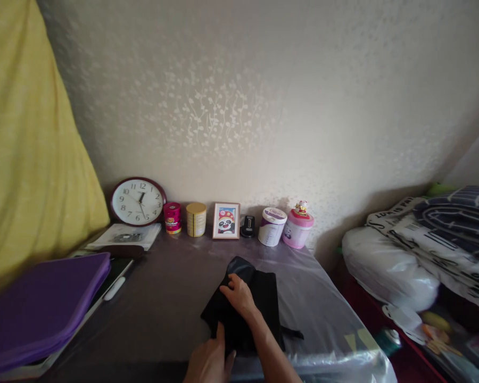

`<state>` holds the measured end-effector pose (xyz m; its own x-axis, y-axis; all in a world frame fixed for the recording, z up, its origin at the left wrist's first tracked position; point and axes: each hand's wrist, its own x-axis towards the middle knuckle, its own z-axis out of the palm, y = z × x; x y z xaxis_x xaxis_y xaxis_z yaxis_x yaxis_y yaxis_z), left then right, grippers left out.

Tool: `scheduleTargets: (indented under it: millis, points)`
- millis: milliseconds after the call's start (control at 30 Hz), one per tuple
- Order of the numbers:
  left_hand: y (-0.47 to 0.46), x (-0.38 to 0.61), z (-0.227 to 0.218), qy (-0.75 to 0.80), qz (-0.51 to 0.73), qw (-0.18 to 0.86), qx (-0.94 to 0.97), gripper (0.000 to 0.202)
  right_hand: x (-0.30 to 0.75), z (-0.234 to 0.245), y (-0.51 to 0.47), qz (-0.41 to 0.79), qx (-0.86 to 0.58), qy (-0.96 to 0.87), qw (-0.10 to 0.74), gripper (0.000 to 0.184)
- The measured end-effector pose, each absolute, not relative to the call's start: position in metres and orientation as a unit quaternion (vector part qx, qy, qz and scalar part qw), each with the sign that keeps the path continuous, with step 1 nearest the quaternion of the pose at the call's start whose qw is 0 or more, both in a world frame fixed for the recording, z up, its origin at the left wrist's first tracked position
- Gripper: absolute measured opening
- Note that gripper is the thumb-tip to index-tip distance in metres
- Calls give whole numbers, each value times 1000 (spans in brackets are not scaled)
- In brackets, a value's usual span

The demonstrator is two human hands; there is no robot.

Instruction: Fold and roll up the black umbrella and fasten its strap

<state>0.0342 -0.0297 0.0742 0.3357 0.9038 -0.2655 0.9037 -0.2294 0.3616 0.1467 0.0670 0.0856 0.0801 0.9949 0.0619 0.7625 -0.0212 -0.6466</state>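
Observation:
A black folded cloth [263, 298] lies on the table's plastic-covered top [175, 287], near the front edge. My right hand [238, 296] rests on the cloth's left half, fingers curled and pinching a fold. The forearm crosses the cloth from the lower right. My left hand [208, 363] is at the cloth's near left corner, low in the view. Its thumb points up along the cloth's edge and its fingers close on that edge. A thin black strap [293, 333] sticks out to the right of the cloth.
Along the wall stand a round clock [138, 201], a red tin [172, 217], a gold tin [196, 218], a framed panda picture [226, 221], a white tub [272, 225] and a pink jar [297, 228]. A purple folder [43, 303] lies left; bundled bedding [423, 244] is piled right.

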Motion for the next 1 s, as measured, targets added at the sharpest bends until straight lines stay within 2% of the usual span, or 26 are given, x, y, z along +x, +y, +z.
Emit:
scheduleTargets:
  millis: [100, 200, 333, 433, 567, 700, 833, 1000]
  points:
    - [-33, 25, 74, 572, 35, 198, 795, 52, 148, 87, 66, 213, -660, -665, 277, 32]
    - [-31, 21, 71, 574, 108, 93, 806, 43, 149, 91, 64, 261, -606, -695, 284, 28]
    - [-24, 31, 63, 541, 194, 10, 819, 39, 150, 92, 64, 309, -551, -733, 251, 39]
    - [-18, 43, 52, 517, 226, 13, 826, 47, 151, 92, 65, 306, -538, -753, 222, 34]
    - [-16, 52, 33, 537, 173, 62, 823, 67, 151, 93, 61, 283, -519, -781, 200, 27]
    - [-15, 54, 15, 530, 153, 88, 830, 67, 150, 94, 47, 207, -516, -810, 187, 22]
    - [-11, 55, 1, 534, 154, 101, 825, 67, 153, 93, 34, 166, -460, -844, 220, 23]
    - [-10, 61, 0, 565, 121, 101, 810, 70, 164, 85, 41, 126, -398, -881, 223, 26]
